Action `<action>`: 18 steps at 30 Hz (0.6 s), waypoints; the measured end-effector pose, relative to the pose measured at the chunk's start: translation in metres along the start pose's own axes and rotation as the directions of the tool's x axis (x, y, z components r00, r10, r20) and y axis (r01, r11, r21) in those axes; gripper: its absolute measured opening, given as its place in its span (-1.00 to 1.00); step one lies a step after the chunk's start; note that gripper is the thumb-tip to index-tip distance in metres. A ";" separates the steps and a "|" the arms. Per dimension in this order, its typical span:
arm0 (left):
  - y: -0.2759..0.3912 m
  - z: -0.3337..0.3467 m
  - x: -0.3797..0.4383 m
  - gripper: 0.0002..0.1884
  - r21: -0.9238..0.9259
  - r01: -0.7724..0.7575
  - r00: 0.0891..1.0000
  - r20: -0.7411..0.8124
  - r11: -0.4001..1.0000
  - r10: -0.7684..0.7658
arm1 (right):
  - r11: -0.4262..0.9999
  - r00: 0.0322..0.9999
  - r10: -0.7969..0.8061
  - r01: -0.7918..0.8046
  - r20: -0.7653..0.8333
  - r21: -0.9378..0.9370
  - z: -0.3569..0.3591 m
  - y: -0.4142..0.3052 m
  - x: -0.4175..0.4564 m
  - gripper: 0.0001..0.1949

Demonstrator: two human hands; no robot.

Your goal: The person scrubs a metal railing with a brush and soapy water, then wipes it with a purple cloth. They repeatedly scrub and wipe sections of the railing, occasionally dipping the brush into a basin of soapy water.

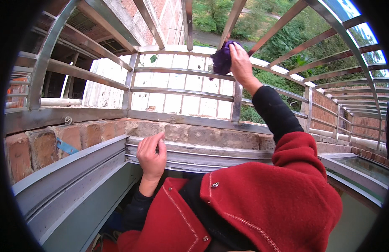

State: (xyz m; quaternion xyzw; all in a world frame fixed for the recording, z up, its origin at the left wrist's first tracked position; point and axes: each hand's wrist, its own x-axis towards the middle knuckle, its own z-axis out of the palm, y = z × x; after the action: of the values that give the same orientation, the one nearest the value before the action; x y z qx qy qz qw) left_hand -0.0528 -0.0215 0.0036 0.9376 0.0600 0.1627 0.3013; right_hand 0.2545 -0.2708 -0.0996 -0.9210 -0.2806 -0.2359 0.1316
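Observation:
My right hand [241, 64] is stretched out ahead and grips a dark purple cloth [222, 60]. The cloth is bunched against the metal bars of a window security cage, where an upright slat meets the cage's horizontal rail [174, 49]. Part of the cloth hangs down over a lower bar [185, 72]. Closer to my body, my left hand [152, 154] is loosely curled above the aluminium sliding-window track [197, 154], with nothing visible in it. Whether its fingertips touch the track cannot be told.
A brick ledge [188, 134] runs between track and cage. On its left lies a blue metal strip [66, 146]. Window frame members [78, 170] flank me, with a glass pane [367, 167] at right. Below the cage are a pale ribbed roof [182, 85] and trees [323, 53].

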 end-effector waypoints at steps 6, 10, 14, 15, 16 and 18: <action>0.000 -0.002 -0.002 -0.79 0.027 0.005 1.000 0.007 1.000 -0.005 | 0.973 0.982 -0.098 0.129 0.162 -0.193 0.034 0.004 -0.001 -0.58; -0.002 0.000 -0.002 -0.79 0.006 -0.015 1.000 0.009 1.000 0.015 | 0.955 0.985 -0.051 0.095 0.163 -0.279 0.031 0.001 0.000 -0.68; -0.001 0.000 -0.004 -0.79 0.004 -0.013 1.000 -0.007 1.000 0.013 | 0.888 0.973 -0.225 0.227 0.051 -0.399 0.025 0.010 -0.015 -0.79; -0.001 0.001 -0.005 -0.79 0.006 -0.007 1.000 -0.005 1.000 0.007 | 0.924 0.982 -0.148 0.180 0.117 -0.338 0.024 0.011 -0.011 -0.79; -0.001 0.002 -0.004 -0.79 0.011 -0.015 1.000 -0.001 1.000 0.015 | 0.952 0.980 -0.074 0.125 0.186 -0.280 0.025 0.012 -0.001 -0.79; -0.002 0.003 -0.002 -0.79 0.021 -0.030 1.000 0.008 0.999 0.030 | 0.993 0.940 0.073 -0.037 0.334 -0.114 0.029 0.017 0.023 -0.81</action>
State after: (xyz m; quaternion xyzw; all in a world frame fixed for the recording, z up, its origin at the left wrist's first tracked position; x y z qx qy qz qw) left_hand -0.0533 -0.0218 -0.0002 0.9421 0.0464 0.1631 0.2892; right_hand 0.2919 -0.2632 -0.1145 -0.9610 -0.2603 -0.0854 0.0391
